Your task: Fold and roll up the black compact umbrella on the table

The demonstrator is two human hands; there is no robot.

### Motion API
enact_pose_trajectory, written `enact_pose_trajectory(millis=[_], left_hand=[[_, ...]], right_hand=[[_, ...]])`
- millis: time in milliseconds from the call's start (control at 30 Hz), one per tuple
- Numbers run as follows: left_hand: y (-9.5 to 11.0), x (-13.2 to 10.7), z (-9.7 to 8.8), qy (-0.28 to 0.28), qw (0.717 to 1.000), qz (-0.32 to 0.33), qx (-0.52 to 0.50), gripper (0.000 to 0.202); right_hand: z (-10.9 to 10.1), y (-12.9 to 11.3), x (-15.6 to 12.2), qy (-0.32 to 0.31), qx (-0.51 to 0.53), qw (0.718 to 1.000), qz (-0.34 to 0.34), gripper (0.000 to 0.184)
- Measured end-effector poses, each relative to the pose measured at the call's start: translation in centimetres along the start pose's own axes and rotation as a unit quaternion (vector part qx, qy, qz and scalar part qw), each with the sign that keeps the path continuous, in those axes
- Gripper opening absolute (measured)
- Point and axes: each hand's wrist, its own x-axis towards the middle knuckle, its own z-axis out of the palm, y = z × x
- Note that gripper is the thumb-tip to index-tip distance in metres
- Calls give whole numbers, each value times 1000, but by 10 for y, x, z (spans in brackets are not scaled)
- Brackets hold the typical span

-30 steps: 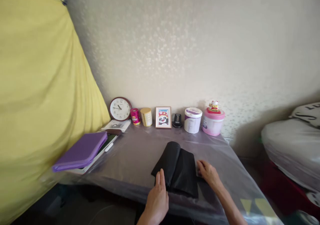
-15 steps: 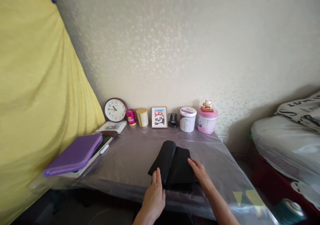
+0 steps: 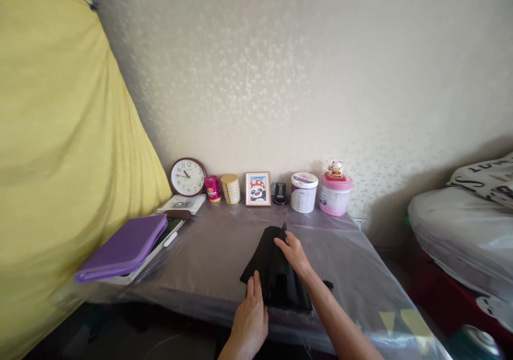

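Observation:
A black folded sheet-like item (image 3: pixel 262 253), smooth and slightly shiny on its lower right, lies near the front edge of the table; I cannot tell its exact kind. My right hand (image 3: pixel 294 253) is closed on its upper right part, with the thumb over the raised fold and the fingers behind it. At its lower left edge, my left hand (image 3: pixel 250 312) lies with straight fingers flat on the black surface. A small black end sticks out beyond my right forearm.
The table (image 3: pixel 200 258) has a clear plastic cover. A purple folder (image 3: pixel 124 245) rests on boards at the left, beside a yellow curtain (image 3: pixel 72 135). Along the wall stand a clock (image 3: pixel 188 177), a framed panda picture (image 3: pixel 258 189), a white tub (image 3: pixel 304 193) and a pink tub (image 3: pixel 335 197).
My right hand has moved up and left from the item's right edge, folding its right part over toward the middle. My left hand stays at the lower left edge.

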Motion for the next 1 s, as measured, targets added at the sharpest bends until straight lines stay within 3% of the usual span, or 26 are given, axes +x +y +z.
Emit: enact_pose_trajectory(millis=[233,400,500,667,767,900,1000], left_hand=[[-2,1,2,3,1000,13,16,64],[-2,0,-2,-6,999,9,40,54],[-1,-2,-5,-1,999,1,45,53],[-1,-18,-13,56,997,-21,40,61],[2,-27,-19,80,996,6,46,59],[8,-25,-23,47,997,42,55,65],[11,-16,-21,17,997,51,49,76]], right_hand=[[35,-5,11,-35,-88,995,24,41],[43,-4,11,-74,-159,983,51,50],[44,-4,12,-80,-195,976,51,45],[43,-8,11,-118,-221,968,10,35],[41,-12,9,-162,-203,966,-16,29],[39,-18,5,-236,-199,948,-77,25],[41,-20,3,-249,-233,933,-114,26]])
